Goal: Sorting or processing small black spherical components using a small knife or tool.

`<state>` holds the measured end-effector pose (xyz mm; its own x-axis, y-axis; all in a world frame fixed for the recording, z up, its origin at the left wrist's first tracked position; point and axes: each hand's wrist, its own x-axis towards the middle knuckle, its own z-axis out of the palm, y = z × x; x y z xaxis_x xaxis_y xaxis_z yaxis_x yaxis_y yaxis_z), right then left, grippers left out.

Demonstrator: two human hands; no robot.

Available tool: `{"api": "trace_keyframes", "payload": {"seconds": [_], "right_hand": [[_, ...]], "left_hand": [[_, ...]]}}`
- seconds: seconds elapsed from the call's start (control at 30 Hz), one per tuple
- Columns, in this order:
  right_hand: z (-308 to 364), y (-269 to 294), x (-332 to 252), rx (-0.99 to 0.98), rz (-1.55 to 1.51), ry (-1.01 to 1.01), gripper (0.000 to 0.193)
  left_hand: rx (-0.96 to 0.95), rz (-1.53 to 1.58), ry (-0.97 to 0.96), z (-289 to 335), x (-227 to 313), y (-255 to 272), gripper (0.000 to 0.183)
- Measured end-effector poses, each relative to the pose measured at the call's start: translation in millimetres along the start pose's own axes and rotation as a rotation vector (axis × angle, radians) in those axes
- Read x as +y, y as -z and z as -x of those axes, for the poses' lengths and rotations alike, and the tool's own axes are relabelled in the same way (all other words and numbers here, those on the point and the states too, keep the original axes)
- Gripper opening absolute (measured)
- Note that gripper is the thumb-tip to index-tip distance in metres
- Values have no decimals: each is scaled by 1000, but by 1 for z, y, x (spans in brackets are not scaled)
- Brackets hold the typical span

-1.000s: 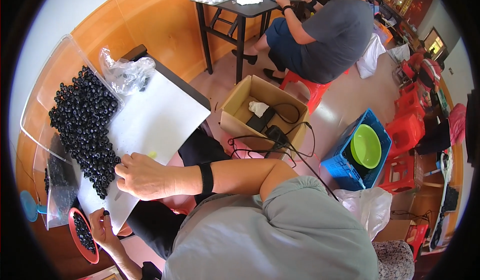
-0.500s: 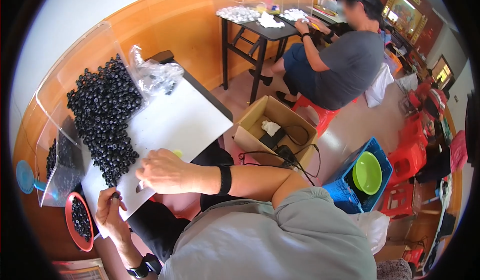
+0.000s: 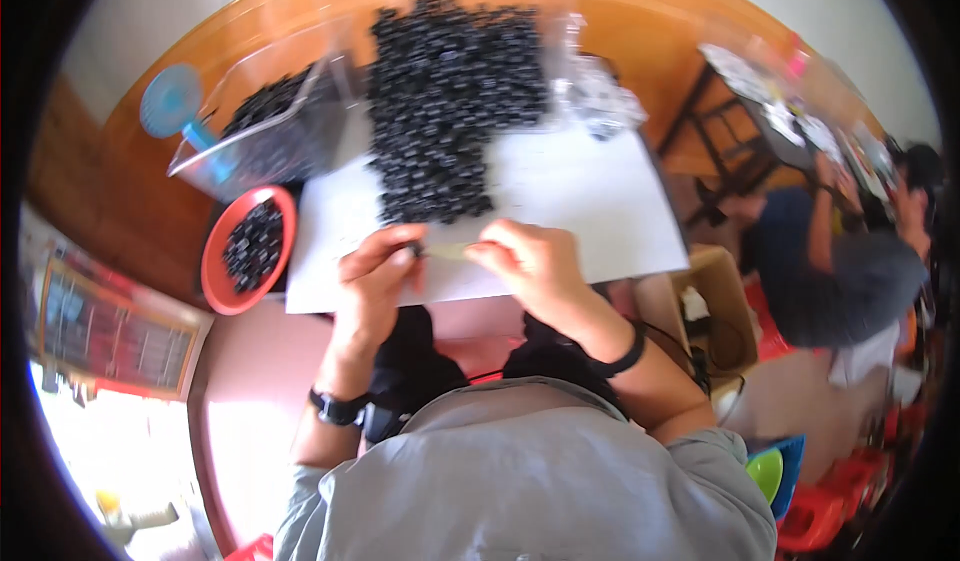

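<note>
My left hand [image 3: 375, 276] is over the near edge of the white board [image 3: 590, 196], pinching a small round black part [image 3: 412, 249] between thumb and fingertips. Across from it, my right hand [image 3: 535, 266] is closed around a slim pale yellowish tool [image 3: 452, 251], which points toward the black part. Motion blur hides the tool's exact kind and whether it touches the part. Just beyond both hands lies a big heap of black parts [image 3: 450, 91], spread down the board from the far side.
Left of the board are a red bowl [image 3: 213, 286] of black parts, a clear bin [image 3: 305, 126] and a blue paddle-shaped thing [image 3: 170, 101]. Clear plastic bags [image 3: 605, 101] lie at the board's far right. A cardboard box [image 3: 735, 311] and a seated co-worker [image 3: 835, 261] are farther right.
The view has swung left, so the board now lies straight ahead. My right hand's fingers now face the left hand, with the pale tool showing between them. The left hand still pinches a black part.
</note>
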<state>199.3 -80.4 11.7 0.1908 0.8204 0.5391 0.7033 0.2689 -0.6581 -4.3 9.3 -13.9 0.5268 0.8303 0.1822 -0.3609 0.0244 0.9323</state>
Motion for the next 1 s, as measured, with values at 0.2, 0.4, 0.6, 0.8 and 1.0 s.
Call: {"api": "trace_keyframes", "payload": {"seconds": [0.2, 0.4, 0.6, 0.8, 1.0], "right_hand": [[-3, -3, -6, -29, -45, -48, 35], [-8, -8, -8, -29, -14, -65, 37], [-5, -10, -6, -17, -3, -62, 39], [-4, -11, -5, -6, 37, -30, 41], [-5, -7, -8, -26, 74, -10, 41]], "left_hand": [[-18, 134, -24, 3, 5, -1, 23], [-44, 167, 49, 5, 16, -5, 24], [-92, 195, 20, 3, 14, -9, 26], [-61, 221, 5, 6, 7, -10, 26], [-71, 209, -19, 6, 4, -9, 26]]}}
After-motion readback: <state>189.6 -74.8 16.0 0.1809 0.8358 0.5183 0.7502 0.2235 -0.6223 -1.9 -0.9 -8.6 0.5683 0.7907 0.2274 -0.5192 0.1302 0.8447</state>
